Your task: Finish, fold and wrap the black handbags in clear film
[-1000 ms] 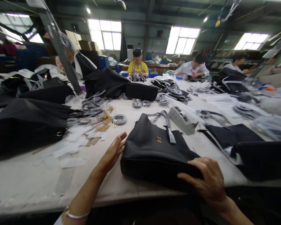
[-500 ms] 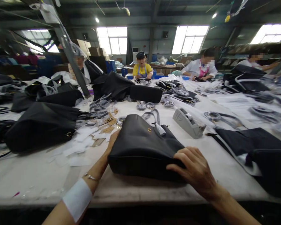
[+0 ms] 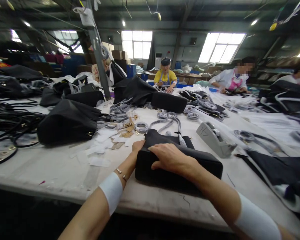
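Note:
A black handbag (image 3: 207, 163) lies on the table in front of me, its flat base turned towards me and its handles (image 3: 177, 125) stretching away at the far side. My left hand (image 3: 139, 145) grips the bag's left side, with its fingertips partly hidden behind it. Across the base's upper edge, near the left end, my right hand (image 3: 170, 158) has its fingers on top and its thumb against the base. A white tag (image 3: 182, 140) hangs at the bag's mouth.
A grey tape dispenser (image 3: 215, 138) stands right of the bag. White paper slips (image 3: 100, 143) lie to the left, near another black bag (image 3: 67, 123). Wrapped straps (image 3: 141, 127) sit beyond. A dark bag (image 3: 277, 173) is at the right. Several people work across the table.
My right hand has moved from the base's right end to the left over its upper edge. The handbag's base has tipped up towards me, hiding its front. The view has swung left.

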The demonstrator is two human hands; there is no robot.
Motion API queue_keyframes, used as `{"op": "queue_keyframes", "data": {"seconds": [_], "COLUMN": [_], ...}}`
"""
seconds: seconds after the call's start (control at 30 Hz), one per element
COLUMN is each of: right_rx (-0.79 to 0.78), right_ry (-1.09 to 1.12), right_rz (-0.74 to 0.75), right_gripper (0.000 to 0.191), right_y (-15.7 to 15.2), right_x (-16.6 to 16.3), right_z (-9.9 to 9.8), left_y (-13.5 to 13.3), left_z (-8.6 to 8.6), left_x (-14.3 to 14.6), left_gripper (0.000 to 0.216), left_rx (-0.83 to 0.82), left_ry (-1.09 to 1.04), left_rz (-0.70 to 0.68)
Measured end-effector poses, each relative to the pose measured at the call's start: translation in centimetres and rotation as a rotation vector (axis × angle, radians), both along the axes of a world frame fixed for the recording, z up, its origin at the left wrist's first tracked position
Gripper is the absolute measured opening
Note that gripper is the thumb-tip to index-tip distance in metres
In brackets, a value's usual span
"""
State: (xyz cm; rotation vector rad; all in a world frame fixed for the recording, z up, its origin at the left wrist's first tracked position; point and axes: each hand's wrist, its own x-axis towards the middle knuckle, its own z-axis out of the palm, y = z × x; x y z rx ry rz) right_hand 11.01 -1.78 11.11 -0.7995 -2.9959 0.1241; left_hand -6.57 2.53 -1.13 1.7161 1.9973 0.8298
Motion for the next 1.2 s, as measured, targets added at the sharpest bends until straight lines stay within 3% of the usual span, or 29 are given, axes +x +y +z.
{"op": "queue_keyframes", "data": {"seconds": [0.13, 0.23, 0.37, 0.43, 0.53, 0.63, 0.7, 0.83, 1.03, 1.1, 1.2], "right_rx": [-0.267, -0.509, -0.618, -0.509, -0.197, -0.009, 0.028, 0.088, 0.284, 0.306, 0.295], "right_ry": [-0.071, -0.132, -0.152, -0.101, -0.044, -0.017, -0.007, 0.042, 0.203, 0.19, 0.15], "right_rz": [-0.22, -0.335, -0.425, -0.378, -0.338, -0.324, -0.308, -0.248, -0.02, -0.051, -0.212], "right_gripper": [0.033, 0.04, 0.05, 0.051, 0.055, 0.057, 0.057, 0.057, 0.046, 0.041, 0.041], "right_y": [2.3, 5.6, 8.5, 8.1, 6.1, 4.4, 4.0, 3.7, 0.7, 0.0, 0.4], "right_x": [1.4, 1.9, 1.9, 2.1, 2.7, 3.0, 3.0, 2.9, 3.7, 4.7, 7.4], "right_z": [-2.0, -3.7, -6.4, -7.3, -7.6, -7.8, -7.9, -7.9, -5.2, -4.1, -3.4], "left_y": [0.6, 0.9, 0.6, 0.2, -0.6, -1.1, -0.9, 1.3, 3.1, 3.0, 2.7], "left_z": [-0.3, -0.1, -0.6, -0.9, -0.5, 0.8, 1.6, 2.0, 0.9, 0.8, 0.6], "left_x": [-1.6, -2.4, -2.7, -2.6, -2.4, -2.4, -2.3, -1.5, -1.5, -1.9, -2.0], "left_gripper": [0.022, 0.029, 0.03, 0.028, 0.025, 0.03, 0.04, 0.052, 0.033, 0.03, 0.034], "left_rx": [-0.188, -0.24, -0.248, -0.245, -0.223, -0.059, -0.002, -0.186, -0.285, -0.305, -0.323], "left_ry": [0.059, 0.076, 0.08, 0.075, 0.072, 0.084, 0.038, -0.05, -0.091, -0.078, -0.038], "left_rz": [0.005, -0.027, -0.016, 0.024, 0.101, 0.199, 0.143, -0.13, -0.027, -0.001, 0.029]}}
